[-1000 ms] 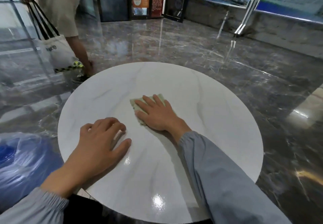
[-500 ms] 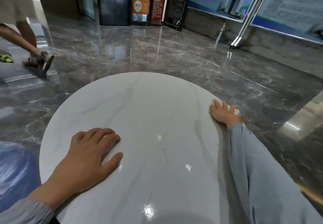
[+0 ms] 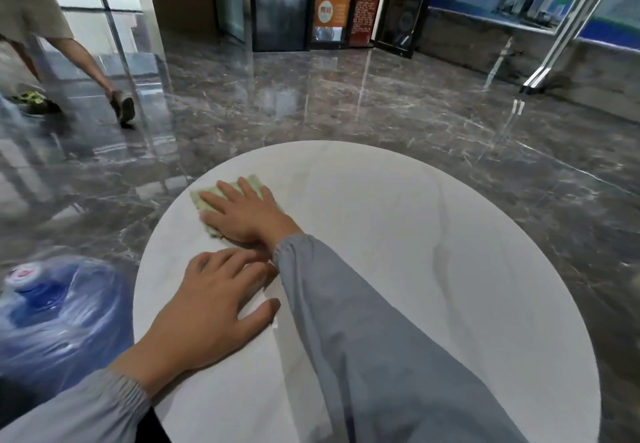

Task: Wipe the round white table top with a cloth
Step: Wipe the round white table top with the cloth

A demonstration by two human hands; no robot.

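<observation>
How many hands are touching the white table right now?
2. The left hand rests on the near left of the table top; the right hand presses the green cloth onto it near the far left edge.

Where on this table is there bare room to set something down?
Bare: the table top right of the right sleeve, to its rim. Crowded: the left side, where the right hand presses the cloth and the left hand rests.
</observation>
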